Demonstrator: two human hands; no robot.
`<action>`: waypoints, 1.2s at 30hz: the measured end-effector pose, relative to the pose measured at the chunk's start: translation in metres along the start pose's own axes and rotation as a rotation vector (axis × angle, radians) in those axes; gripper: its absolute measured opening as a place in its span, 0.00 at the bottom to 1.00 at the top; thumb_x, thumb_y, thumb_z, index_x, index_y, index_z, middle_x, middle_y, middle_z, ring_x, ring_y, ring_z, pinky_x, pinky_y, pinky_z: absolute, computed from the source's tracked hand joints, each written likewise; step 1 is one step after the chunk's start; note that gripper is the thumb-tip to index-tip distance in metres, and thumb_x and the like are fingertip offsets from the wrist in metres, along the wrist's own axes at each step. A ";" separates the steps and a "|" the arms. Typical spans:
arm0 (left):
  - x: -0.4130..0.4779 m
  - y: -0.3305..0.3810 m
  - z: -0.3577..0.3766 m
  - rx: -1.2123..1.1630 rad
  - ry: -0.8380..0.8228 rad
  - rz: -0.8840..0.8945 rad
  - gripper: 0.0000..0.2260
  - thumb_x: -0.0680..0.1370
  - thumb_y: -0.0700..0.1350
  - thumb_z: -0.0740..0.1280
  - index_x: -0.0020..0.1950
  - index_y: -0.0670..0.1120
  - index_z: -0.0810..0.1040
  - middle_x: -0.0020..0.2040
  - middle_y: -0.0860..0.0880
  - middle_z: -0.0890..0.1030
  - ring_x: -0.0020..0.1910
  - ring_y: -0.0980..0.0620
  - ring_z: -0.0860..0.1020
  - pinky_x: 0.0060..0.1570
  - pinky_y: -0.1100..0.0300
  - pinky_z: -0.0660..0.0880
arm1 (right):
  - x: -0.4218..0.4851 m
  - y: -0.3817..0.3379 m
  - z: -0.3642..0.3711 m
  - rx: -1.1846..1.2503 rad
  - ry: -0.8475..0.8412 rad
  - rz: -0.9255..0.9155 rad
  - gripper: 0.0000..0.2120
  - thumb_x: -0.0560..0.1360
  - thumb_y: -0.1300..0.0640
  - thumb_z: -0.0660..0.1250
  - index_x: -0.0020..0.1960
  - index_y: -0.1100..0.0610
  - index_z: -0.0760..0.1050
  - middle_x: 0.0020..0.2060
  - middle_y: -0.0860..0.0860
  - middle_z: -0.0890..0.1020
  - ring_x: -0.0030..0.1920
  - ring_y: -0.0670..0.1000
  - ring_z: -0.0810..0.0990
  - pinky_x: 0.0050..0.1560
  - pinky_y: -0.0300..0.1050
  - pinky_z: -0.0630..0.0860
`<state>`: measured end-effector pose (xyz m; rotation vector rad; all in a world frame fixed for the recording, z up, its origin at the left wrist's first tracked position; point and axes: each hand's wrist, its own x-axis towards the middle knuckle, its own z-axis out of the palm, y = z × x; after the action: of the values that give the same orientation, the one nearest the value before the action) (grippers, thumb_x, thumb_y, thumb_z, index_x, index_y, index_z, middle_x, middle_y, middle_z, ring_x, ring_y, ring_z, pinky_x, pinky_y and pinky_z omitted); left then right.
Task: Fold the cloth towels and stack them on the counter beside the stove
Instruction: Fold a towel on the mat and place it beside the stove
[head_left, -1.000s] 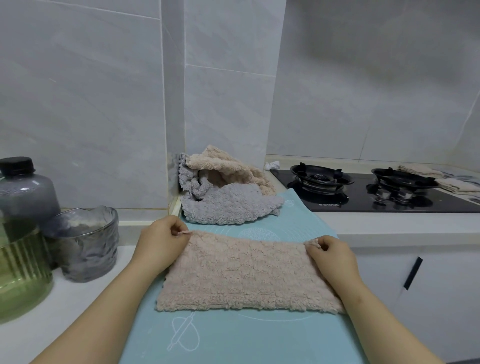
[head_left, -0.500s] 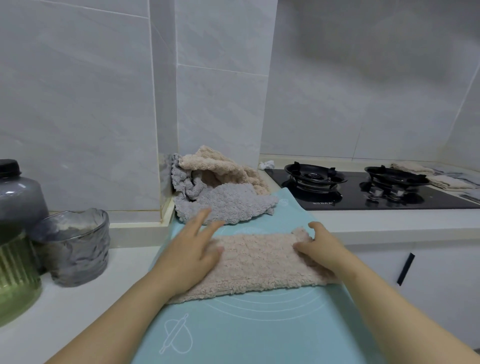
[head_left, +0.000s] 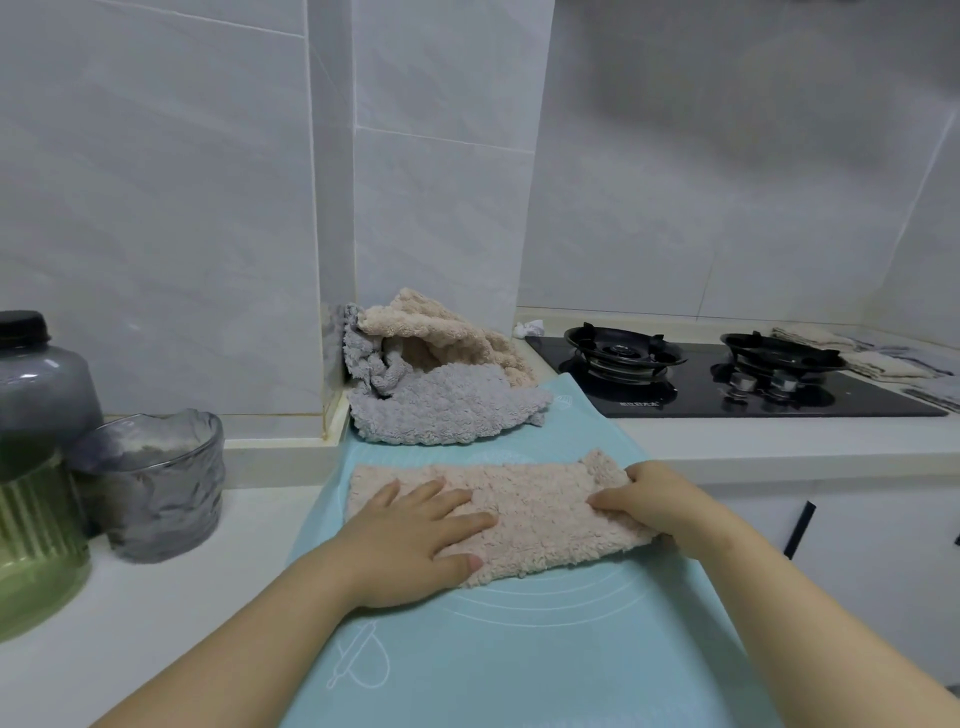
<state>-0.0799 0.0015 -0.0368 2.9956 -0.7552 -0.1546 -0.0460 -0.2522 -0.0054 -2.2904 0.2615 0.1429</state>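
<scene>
The pink towel (head_left: 530, 512) is lying crosswise; the left hand (head_left: 415, 535) is pressing it with straight fingers, the right hand (head_left: 660, 501) is gripping its right end.

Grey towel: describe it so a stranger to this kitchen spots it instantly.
Left of the stove, a teal mat covers the counter. At its far end, against the wall, lies a crumpled pile. The grey towel is its front layer; a beige towel sits behind.
</scene>
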 end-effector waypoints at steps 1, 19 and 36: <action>0.000 -0.001 0.000 0.010 0.033 0.025 0.25 0.76 0.67 0.46 0.73 0.68 0.46 0.76 0.61 0.41 0.75 0.57 0.37 0.74 0.49 0.37 | -0.001 -0.001 -0.001 0.010 0.003 0.004 0.10 0.72 0.57 0.71 0.42 0.60 0.70 0.30 0.52 0.74 0.26 0.48 0.69 0.20 0.35 0.64; -0.003 -0.041 -0.014 -1.740 0.439 -0.365 0.27 0.76 0.67 0.55 0.70 0.54 0.65 0.62 0.42 0.77 0.48 0.47 0.82 0.44 0.56 0.80 | -0.059 -0.112 0.052 0.289 -0.374 -0.312 0.16 0.76 0.45 0.63 0.48 0.58 0.77 0.31 0.51 0.78 0.29 0.49 0.72 0.33 0.41 0.67; -0.009 -0.042 -0.009 -0.469 0.703 -0.385 0.22 0.74 0.39 0.62 0.68 0.52 0.70 0.75 0.50 0.59 0.71 0.48 0.62 0.66 0.58 0.62 | -0.042 -0.070 0.092 -0.350 0.095 -0.466 0.12 0.72 0.49 0.66 0.55 0.49 0.77 0.50 0.47 0.79 0.55 0.50 0.75 0.55 0.45 0.72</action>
<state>-0.0670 0.0428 -0.0298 2.4319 -0.0505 0.5902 -0.0721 -0.1316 -0.0086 -2.6401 -0.2748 -0.1733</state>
